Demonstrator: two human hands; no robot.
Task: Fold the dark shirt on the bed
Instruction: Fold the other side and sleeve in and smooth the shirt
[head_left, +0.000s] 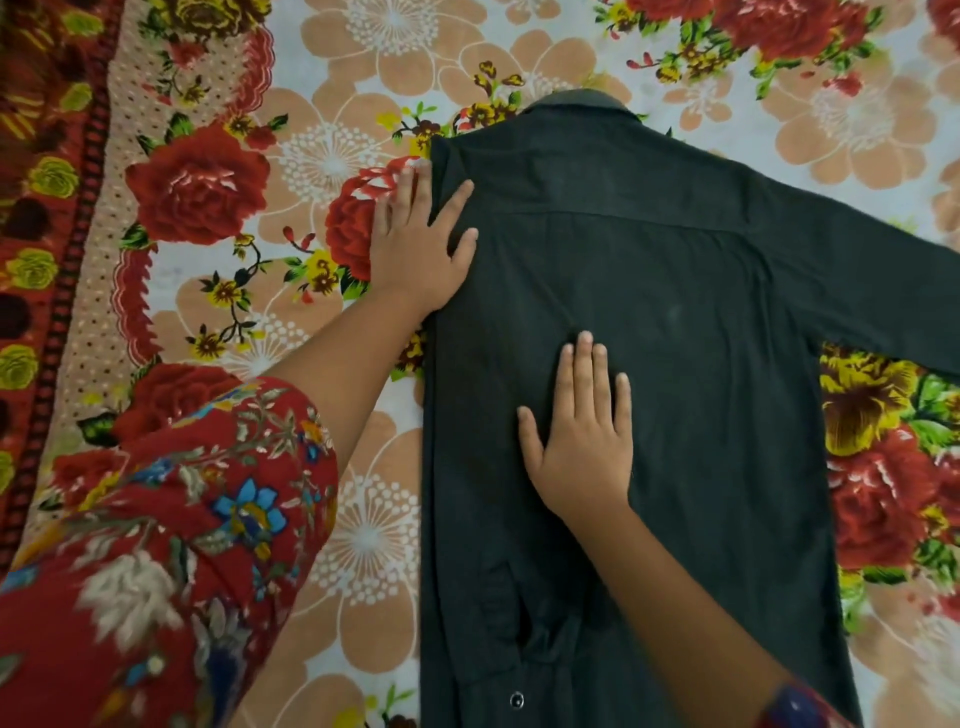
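Dark shirt (675, 312) lies back-up, centre to right of frame, on the bed (363, 52); one sleeve runs out to right edge. Left hand (421, 244) flat, fingers straight, on shirt's left edge. Right hand (582, 436) flat, pressing mid-back. Floral bedsheet (332, 156) beneath.

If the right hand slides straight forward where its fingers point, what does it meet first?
The right hand lies flat on the dark shirt, fingers pointing toward the collar. It would likely cross the yoke seam first, then reach the collar.
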